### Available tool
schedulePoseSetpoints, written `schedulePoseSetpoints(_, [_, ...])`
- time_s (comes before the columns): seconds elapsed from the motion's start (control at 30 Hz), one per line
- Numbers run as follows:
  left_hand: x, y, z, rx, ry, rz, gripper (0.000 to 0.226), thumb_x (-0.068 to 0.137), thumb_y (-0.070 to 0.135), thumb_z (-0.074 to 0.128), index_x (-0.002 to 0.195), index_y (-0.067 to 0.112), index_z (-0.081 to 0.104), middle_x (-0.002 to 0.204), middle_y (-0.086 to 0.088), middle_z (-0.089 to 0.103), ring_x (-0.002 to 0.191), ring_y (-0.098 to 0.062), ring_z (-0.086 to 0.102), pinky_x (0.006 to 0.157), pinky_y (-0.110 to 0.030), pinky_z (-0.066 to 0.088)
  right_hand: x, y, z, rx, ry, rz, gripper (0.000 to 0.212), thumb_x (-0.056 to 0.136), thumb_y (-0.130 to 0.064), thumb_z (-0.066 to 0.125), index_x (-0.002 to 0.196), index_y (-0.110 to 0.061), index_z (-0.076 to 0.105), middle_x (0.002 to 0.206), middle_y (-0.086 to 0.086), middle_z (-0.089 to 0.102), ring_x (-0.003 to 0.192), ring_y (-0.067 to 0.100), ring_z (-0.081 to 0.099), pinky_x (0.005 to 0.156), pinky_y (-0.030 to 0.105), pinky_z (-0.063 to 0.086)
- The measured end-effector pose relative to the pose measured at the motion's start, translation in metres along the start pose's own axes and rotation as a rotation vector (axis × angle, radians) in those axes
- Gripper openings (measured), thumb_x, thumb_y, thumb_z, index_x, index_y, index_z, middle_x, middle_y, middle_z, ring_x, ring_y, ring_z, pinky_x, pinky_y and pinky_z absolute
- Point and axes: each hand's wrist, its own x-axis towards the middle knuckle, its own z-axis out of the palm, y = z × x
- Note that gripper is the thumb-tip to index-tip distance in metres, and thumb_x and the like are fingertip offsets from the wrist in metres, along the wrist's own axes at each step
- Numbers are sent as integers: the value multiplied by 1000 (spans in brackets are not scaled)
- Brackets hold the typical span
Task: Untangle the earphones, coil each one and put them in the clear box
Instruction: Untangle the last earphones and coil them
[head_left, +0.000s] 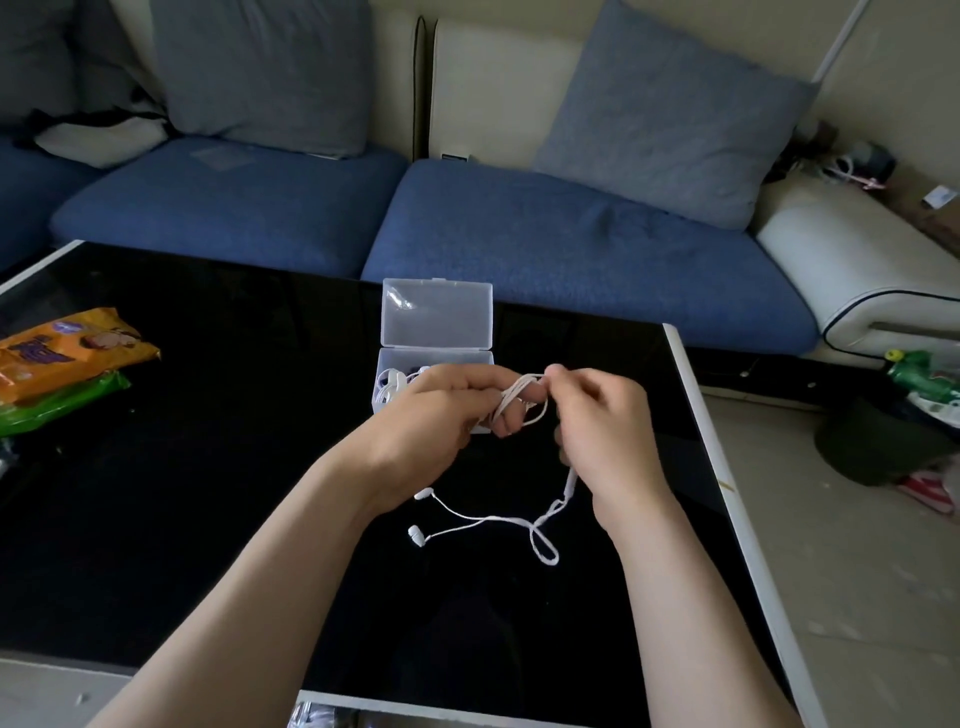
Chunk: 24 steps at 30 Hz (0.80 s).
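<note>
In the middle of the frame both hands are close together above a black table (208, 467). The left hand (431, 421) has its fingers curled, and the cord of a white earphone (488, 519) is wound in several loops around them. The right hand (605, 421) pinches the same cord between thumb and fingertips, just beside the left fingertips. The rest of the cord hangs below the right hand and lies on the table in the lower middle, with one small loop, and the two earbuds (415, 536) rest near the left wrist. Just behind the hands, touching the table, stands the clear box (436, 358); its lid (436, 312) is open and stands upright. A second earphone (390, 384) is visible inside the box at its left end, partly hidden by the left hand. At the left edge of the frame an orange bag (67, 353) lies over a green bag (57, 402). A blue sofa (571, 249) fills the upper part.
</note>
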Motion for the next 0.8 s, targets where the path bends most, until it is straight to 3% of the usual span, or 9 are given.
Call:
schedulePoseSetpoints(0.13, [-2, 4, 2, -87, 58, -4, 36, 104, -2, 42, 121, 0, 73, 97, -1, 74, 87, -9, 60, 78, -25, 41, 1, 1, 4, -147, -105, 11, 28, 108, -34, 54, 94, -23, 75, 66, -11, 56, 65, 12, 53, 68, 37, 45])
schedulePoseSetpoints(0.3, [-1, 5, -1, -157, 130, 47, 32, 108, 6, 46, 128, 5, 70, 123, -3, 77, 106, -15, 67, 96, -32, 52, -10, -6, 7, -200, -377, 141, 29, 108, -22, 46, 95, -19, 72, 72, 5, 54, 54, 16, 54, 48, 29, 51])
schedulePoseSetpoints(0.43, [0, 1, -8, 32, 300, 88, 30, 111, 12, 47, 132, 14, 69, 123, 11, 77, 109, 1, 70, 77, -7, 51, -20, -10, 9, -238, -641, 196, 27, 109, -23, 49, 101, -17, 74, 73, 3, 56, 49, 13, 50, 48, 30, 51])
schedulePoseSetpoints(0.5, [2, -5, -11, 129, 346, 109, 30, 111, 12, 48, 128, 16, 71, 120, 11, 77, 110, 0, 71, 82, -11, 53, -24, -15, 11, -242, -713, 144, 23, 107, -27, 56, 100, -14, 72, 68, 2, 57, 47, 12, 49, 49, 31, 51])
schedulePoseSetpoints(0.57, [3, -12, -10, 321, 346, 107, 29, 110, 11, 47, 114, 14, 75, 110, 8, 79, 103, -7, 74, 84, -27, 61, -25, -20, 12, -225, -697, 69, 23, 103, -23, 58, 86, -10, 67, 62, 1, 56, 45, 13, 48, 47, 31, 50])
schedulePoseSetpoints(0.63, [5, -17, -8, 512, 268, 99, 28, 108, 10, 47, 101, 10, 73, 98, 3, 77, 97, -18, 72, 90, -45, 58, -22, -21, 11, -205, -586, -2, 28, 97, -18, 59, 70, -12, 63, 53, 0, 53, 42, 14, 46, 44, 29, 46])
schedulePoseSetpoints(0.7, [6, -18, -6, 582, 214, 91, 29, 105, 6, 46, 99, 14, 74, 93, 0, 75, 97, -22, 69, 94, -48, 54, -17, -15, 8, -252, -422, -123, 30, 92, -22, 66, 64, -10, 67, 50, 0, 53, 43, 18, 46, 47, 29, 43])
schedulePoseSetpoints(0.77, [5, -16, -6, 559, 212, 80, 33, 98, 7, 44, 90, 15, 75, 86, -1, 74, 90, -21, 67, 91, -46, 54, -12, -10, 5, -274, -249, -237, 20, 87, -27, 74, 71, -15, 79, 55, 0, 67, 52, 26, 58, 53, 32, 46])
schedulePoseSetpoints(0.8, [4, -14, -6, 534, 208, 72, 35, 95, 8, 41, 83, 14, 74, 81, -1, 73, 84, -20, 66, 87, -44, 55, -10, -9, 3, -245, -173, -266, 16, 86, -29, 78, 73, -20, 82, 58, -1, 71, 55, 22, 64, 55, 29, 48])
